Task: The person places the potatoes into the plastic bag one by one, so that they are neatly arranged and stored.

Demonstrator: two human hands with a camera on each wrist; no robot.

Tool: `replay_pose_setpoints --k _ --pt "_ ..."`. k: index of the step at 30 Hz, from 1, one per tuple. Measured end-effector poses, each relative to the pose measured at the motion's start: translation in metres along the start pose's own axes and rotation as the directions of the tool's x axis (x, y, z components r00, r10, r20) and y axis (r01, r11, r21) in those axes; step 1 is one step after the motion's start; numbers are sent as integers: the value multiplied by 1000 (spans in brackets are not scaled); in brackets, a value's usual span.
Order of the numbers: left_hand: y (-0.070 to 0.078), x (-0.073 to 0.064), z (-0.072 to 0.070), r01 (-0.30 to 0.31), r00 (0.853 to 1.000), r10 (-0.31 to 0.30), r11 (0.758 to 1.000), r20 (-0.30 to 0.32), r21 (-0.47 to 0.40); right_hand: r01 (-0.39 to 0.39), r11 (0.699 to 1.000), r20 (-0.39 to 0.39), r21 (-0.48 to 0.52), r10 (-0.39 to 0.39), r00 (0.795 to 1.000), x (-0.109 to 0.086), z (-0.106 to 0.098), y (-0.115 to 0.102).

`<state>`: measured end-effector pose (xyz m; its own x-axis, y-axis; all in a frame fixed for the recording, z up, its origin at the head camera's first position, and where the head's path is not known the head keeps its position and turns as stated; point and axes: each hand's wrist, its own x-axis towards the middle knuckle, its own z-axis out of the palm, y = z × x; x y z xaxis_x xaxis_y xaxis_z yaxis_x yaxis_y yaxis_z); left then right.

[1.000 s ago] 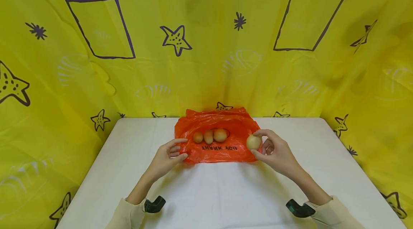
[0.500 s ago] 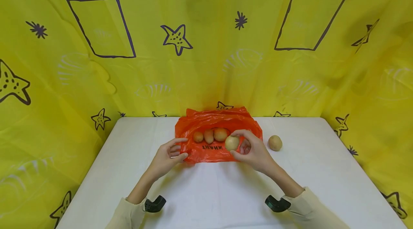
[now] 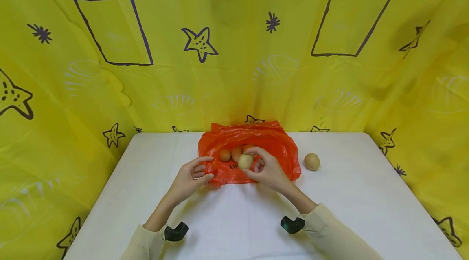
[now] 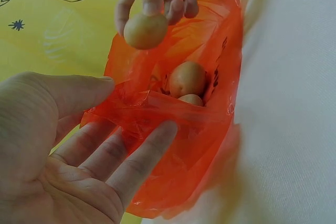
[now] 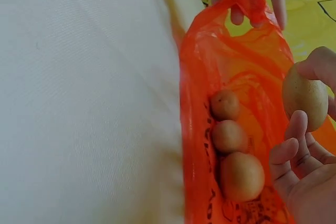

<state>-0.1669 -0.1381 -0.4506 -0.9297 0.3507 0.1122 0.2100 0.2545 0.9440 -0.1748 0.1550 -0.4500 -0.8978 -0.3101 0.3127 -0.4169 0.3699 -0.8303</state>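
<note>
Enclosing the scene at far, left and right, a patterned yellow backdrop (image 3: 234,107) surrounds a white table (image 3: 249,219), at whose far middle a red plastic bag (image 3: 287,156) lies spread open. At the bag's left edge, a person's left hand (image 3: 188,179) touches the thin plastic, thumb well apart from gently bent fingers and not closed around it. From the near right comes the right hand (image 3: 270,171), drawn in only as far as a pinch: thumb and fingertips grip a pale, potato-like piece (image 3: 245,161) over the near part of the bag. Carrying that piece across to the others appears to be the step in hand; the next move, by that reading, calls for lowering it beside them and easing the pinch gently, with the left edge held up. Outside the bag, a lone brown piece (image 3: 312,161) sits on the table to the right. In a row on the red plastic rest a large piece (image 5: 242,177), partly hidden behind the right hand in the head view, a middling piece (image 5: 229,137) and, farthest left, a small piece (image 5: 225,104).
</note>
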Motion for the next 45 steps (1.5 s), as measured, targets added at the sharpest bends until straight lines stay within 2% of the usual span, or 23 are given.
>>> replay_pose_setpoints --k 4,9,12,26,30,37,45 --pt "2 -1 0 -3 1000 3 1000 -2 4 -35 999 2 0 35 999 6 9 6" --pt "4 -1 0 5 1000 -5 1000 4 3 -118 993 5 -1 118 993 11 20 12" --pt "4 -2 0 9 1000 -9 1000 -1 10 -136 991 3 1 136 991 13 26 14" --pt "2 -1 -1 32 999 -31 999 -24 35 -108 994 9 -22 108 994 19 54 28" --pt "1 -1 -1 44 999 -43 998 -22 34 -78 996 24 -34 79 997 19 60 30" --pt "2 -2 -1 21 1000 -21 1000 -7 15 -33 994 39 -108 37 999 23 68 33" --pt "2 -3 -1 18 1000 -18 1000 -4 6 18 983 44 -180 -11 999 24 70 26"
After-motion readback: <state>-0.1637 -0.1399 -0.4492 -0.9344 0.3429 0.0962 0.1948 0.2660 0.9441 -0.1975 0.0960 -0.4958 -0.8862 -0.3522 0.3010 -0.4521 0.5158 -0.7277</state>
